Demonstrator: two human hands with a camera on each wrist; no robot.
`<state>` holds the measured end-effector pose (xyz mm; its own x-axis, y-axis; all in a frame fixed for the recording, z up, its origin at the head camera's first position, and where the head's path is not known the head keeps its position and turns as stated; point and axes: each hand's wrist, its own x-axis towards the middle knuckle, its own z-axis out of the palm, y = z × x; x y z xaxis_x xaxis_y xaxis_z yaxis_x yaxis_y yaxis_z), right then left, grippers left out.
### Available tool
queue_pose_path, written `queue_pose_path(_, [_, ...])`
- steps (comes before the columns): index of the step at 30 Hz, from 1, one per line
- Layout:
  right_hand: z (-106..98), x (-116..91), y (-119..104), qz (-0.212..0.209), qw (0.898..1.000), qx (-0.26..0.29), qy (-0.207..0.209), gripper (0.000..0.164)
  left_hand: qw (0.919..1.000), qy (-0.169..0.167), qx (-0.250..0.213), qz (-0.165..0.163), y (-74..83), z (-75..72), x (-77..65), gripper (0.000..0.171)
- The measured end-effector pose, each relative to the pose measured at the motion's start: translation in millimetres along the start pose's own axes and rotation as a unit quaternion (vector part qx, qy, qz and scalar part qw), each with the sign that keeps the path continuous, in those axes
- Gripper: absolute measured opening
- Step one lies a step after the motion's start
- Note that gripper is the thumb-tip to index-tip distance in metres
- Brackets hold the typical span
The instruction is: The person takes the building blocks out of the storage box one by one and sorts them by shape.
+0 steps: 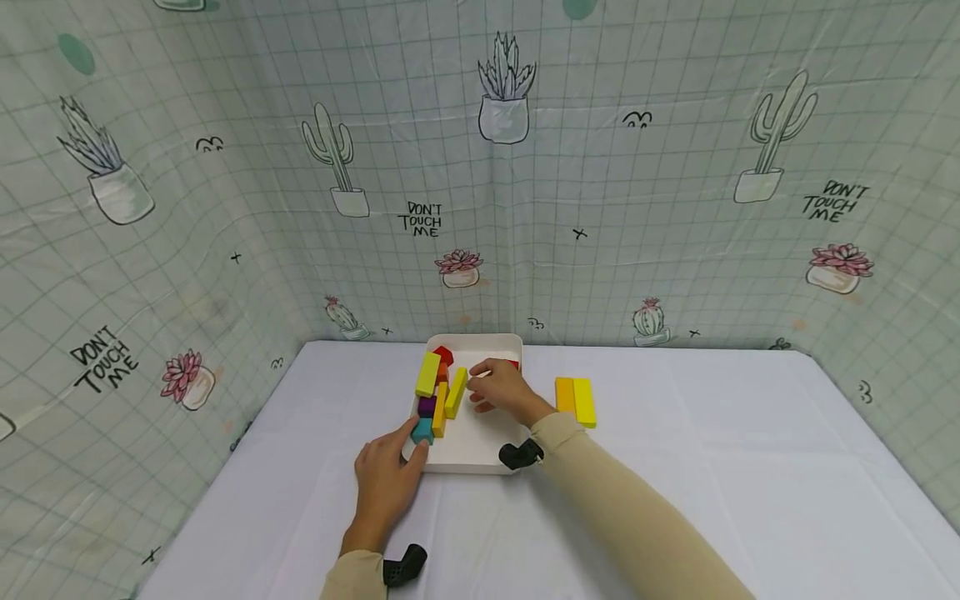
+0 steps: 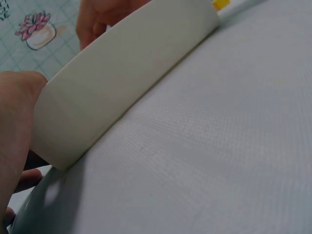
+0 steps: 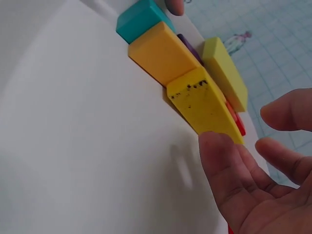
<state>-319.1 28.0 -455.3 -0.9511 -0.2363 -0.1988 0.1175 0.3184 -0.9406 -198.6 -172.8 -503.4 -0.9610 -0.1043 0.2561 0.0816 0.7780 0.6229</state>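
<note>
A shallow white tray [image 1: 468, 468] holds coloured blocks along its left side. My left hand [image 1: 386, 475] grips the tray's near left corner, its thumb over the front rim and fingers along the left side, close to a teal block [image 1: 422, 431]. Over the tray, my right hand [image 1: 501, 387] has thumb and fingers spread apart, holding nothing. Its thumb tip appears at the end of a yellow block [image 3: 204, 105] in the right wrist view; contact is unclear. Beside that block lie an orange-yellow block [image 1: 439, 412], a purple block [image 1: 427, 407] and another yellow block [image 1: 427, 374].
Red [image 1: 444, 356] and orange [image 1: 442, 372] blocks sit at the tray's far left. Another red block [image 1: 514, 364] shows partly behind my right hand. Right of the tray, an orange block [image 1: 565, 395] and a yellow block [image 1: 584, 402] lie side by side on the white table [image 1: 712, 467].
</note>
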Motion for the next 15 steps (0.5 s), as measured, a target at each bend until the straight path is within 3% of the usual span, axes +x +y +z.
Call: queue_pose_path(15, [17,7,2,0.03,0.999,-0.018,0.006,0.044,0.9999,-0.006,0.002,-0.013,0.2,1.1,0.5,0.047])
